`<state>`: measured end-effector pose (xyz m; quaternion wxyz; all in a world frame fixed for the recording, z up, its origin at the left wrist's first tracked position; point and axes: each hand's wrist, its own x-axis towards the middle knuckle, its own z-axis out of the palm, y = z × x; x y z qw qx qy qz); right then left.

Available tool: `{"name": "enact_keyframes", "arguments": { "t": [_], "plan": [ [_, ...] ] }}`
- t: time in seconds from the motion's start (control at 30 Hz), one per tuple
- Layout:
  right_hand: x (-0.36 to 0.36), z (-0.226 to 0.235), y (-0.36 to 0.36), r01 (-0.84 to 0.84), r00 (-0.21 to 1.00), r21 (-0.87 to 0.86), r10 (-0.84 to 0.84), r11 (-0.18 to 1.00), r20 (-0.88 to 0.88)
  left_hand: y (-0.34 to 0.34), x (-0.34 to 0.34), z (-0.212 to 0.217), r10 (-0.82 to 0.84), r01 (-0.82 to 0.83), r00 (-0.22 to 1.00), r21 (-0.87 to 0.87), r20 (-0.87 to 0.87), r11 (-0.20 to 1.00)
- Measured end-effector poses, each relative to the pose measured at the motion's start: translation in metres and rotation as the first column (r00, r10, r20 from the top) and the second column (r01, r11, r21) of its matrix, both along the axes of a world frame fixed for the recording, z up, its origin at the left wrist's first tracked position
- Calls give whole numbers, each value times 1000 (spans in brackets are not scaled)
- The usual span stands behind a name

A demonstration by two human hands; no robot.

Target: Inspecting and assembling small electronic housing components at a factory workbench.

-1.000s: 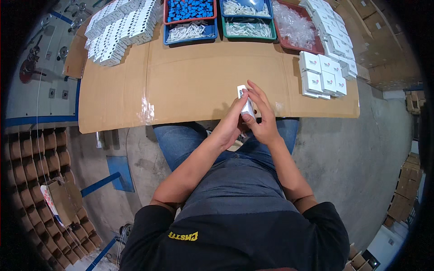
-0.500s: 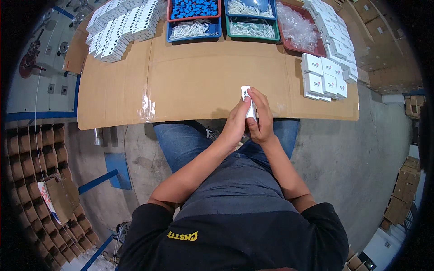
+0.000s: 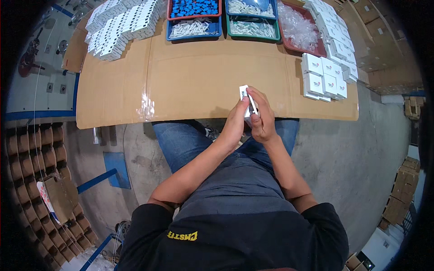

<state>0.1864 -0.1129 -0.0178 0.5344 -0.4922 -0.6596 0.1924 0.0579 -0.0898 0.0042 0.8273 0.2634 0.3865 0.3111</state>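
Observation:
Between my two hands, just over the near edge of the table, is a small white box (image 3: 244,92) held upright on its narrow side. My left hand (image 3: 234,121) is closed around its left face, thumb on the side with dark print. From the right, my right hand (image 3: 263,116) grips it with curled fingers and thumb. A dark gap shows along the box's upper side, so a flap or lid there seems parted. What lies inside the box cannot be made out, and my fingers hide its lower part.
Cardboard (image 3: 190,86) covers the table. Stacked white boxes stand at the far left (image 3: 122,34) and at the right (image 3: 323,77). Along the back are trays of blue parts (image 3: 194,8), white pieces (image 3: 192,29) and clear plastic bags (image 3: 298,27). A partitioned carton (image 3: 34,149) is at lower left.
A dark gap has appeared along the white box, which was closed before. My right thumb and fingers have shifted slightly, and the box has tipped a little to the left.

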Motion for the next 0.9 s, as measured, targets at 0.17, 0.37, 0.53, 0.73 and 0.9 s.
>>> {"name": "enact_keyframes", "arguments": {
  "t": [0.17,0.37,0.53,0.73,0.9],
  "plan": [
    [7,-6,1,-45,999,-44,44,998,-25,3,3,-2,17,-18,999,22,37,1000],
    [1,3,2,-60,993,-58,53,997,-108,10,-4,-3,26,-28,1000,168,13,985],
    [-1,3,-5,-115,904,-152,40,982,-426,21,-17,-11,79,-79,997,586,25,806],
    [13,14,-3,-219,860,-411,-25,885,-510,17,-23,-10,97,-42,995,766,-27,641],
    [17,21,-2,-321,806,-430,5,844,-592,20,-25,-14,29,61,995,829,-93,557]
  ]
}}
